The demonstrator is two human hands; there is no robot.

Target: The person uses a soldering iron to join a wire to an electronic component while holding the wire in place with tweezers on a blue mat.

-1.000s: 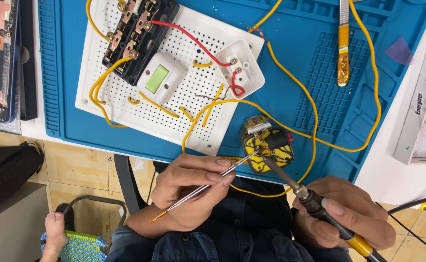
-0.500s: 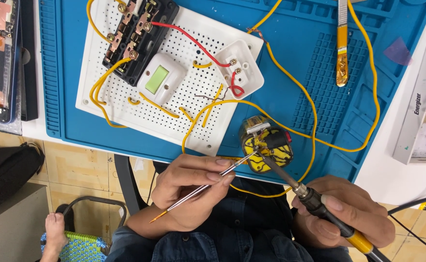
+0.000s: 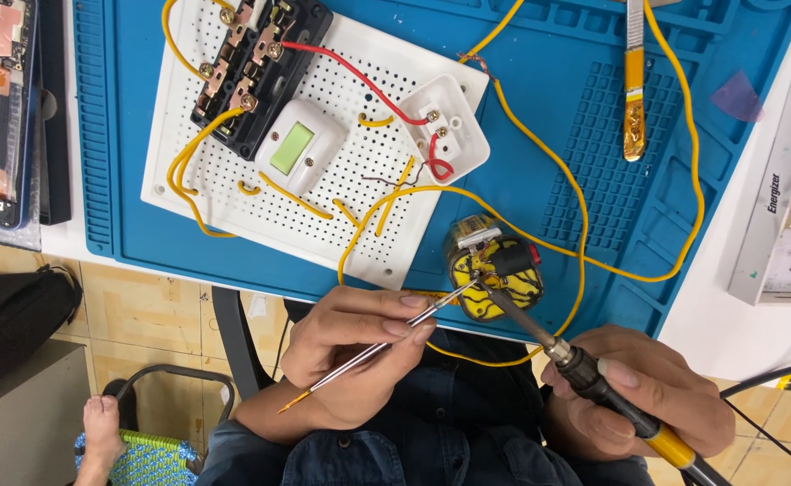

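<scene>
Hands of a seated person work at the near edge of a blue mat that lies on a white table. The left hand is clenched around a thin metal rod, pinched between thumb and fingertips. The rod is slanted: its far tip reaches a small round yellow part, and its near end, with an orange point, sticks out below the wrist. The right hand grasps the dark handle of a soldering iron. The iron is also slanted, and its thin tip touches the same yellow part, just beside the tip of the rod. This yellow part sits on the mat near its front edge, right in front of the person, and a black and red piece is on top of it.

Behind it lies a white board with many holes. On the board I see a black block with screws, a white switch with a green button and a small white open box. Yellow wire runs in a wide loop over the mat, and a red wire goes from the black block to the white box. Tweezers with a yellow grip lie on the mat, well apart from the hands.
</scene>
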